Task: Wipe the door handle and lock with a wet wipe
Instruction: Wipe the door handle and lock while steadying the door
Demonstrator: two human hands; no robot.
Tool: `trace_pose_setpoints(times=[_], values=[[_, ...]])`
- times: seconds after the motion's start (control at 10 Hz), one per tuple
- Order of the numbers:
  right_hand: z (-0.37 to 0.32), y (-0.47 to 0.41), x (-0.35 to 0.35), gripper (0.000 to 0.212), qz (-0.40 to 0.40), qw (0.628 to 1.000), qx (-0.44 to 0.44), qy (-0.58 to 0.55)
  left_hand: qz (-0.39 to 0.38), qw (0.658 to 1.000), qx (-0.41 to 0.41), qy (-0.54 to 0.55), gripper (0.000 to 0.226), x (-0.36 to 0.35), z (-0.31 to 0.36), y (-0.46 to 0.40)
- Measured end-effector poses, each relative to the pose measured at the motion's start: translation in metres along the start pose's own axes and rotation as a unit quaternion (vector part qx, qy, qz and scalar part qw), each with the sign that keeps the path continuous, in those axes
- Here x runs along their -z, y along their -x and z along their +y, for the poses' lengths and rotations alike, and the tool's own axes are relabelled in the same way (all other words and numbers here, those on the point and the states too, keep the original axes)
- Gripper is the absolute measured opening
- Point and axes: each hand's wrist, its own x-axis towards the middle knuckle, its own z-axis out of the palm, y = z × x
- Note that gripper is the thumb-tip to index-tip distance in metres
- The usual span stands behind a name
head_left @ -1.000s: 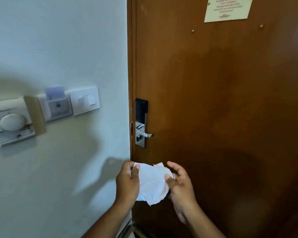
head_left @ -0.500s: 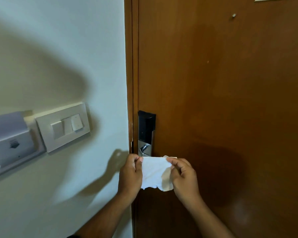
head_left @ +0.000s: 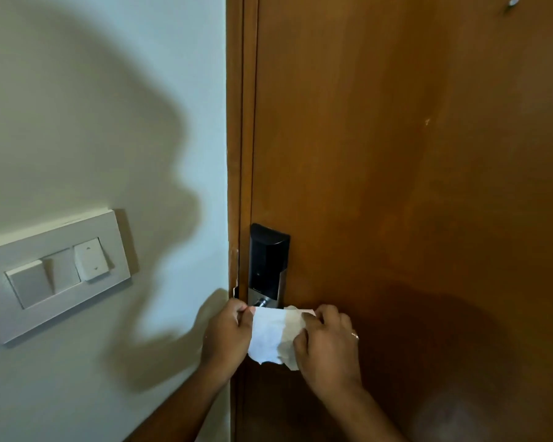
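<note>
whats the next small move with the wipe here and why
Probably press the wet wipe forward onto the lever it hides. The left hand and right hand hold it stretched just below the black lock body, and whether it touches yet cannot be told.

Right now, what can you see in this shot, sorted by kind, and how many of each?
Hands: 2, the left hand and right hand, each with a grip on the wipe
Wet wipe: 1
Door lock: 1
Door: 1
Wall switch plate: 1
Ring: 1
Total: 7
</note>
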Motion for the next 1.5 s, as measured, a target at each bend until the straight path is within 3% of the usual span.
trace_pose_setpoints(times=[0.1,0.2,0.4,0.5,0.6,0.7,0.9,1.0,1.2,1.3,1.4,1.5], values=[[-0.016,-0.003,-0.003,0.043,0.003,0.998,0.049,0.044,0.024,0.999,0.012,0.039,0.004,0.004,-0.005,-0.003],[-0.025,-0.009,-0.012,0.042,-0.072,0.993,0.064,0.072,0.02,0.998,0.033,0.051,0.007,0.009,-0.008,-0.009],[-0.024,-0.01,-0.018,0.035,-0.076,0.989,0.11,0.067,0.007,0.999,0.027,0.026,0.014,0.018,-0.005,-0.02],[-0.026,-0.011,-0.025,0.033,-0.1,0.987,0.121,0.045,0.084,0.994,-0.062,0.0,0.014,0.027,0.01,-0.021],[-0.032,-0.016,-0.035,0.046,-0.083,0.99,0.113,0.018,0.155,0.966,-0.196,-0.065,0.033,0.037,0.042,-0.031],[-0.045,-0.026,-0.055,0.04,-0.077,0.992,0.102,0.013,0.152,0.943,-0.259,-0.144,0.054,0.038,0.085,-0.056],[-0.069,-0.062,-0.087,0.038,-0.156,0.988,0.014,0.016,0.149,0.867,-0.396,-0.264,0.087,0.018,0.15,-0.111],[-0.053,-0.048,-0.085,0.032,-0.126,0.988,0.093,0.011,0.162,0.862,-0.408,-0.253,0.09,0.012,0.147,-0.118],[0.016,-0.026,-0.054,0.026,-0.037,0.951,0.285,0.11,0.158,0.859,-0.419,-0.249,0.09,0.01,0.145,-0.122],[-0.003,-0.027,-0.048,0.025,-0.05,0.962,0.242,0.115,0.16,0.858,-0.422,-0.247,0.09,0.01,0.145,-0.121],[-0.049,-0.038,-0.053,0.018,-0.064,0.992,0.109,0.004,0.164,0.856,-0.42,-0.252,0.091,0.01,0.146,-0.121],[-0.073,-0.054,-0.063,0.029,-0.144,0.98,-0.059,-0.123,0.164,0.857,-0.421,-0.248,0.091,0.011,0.148,-0.12]])
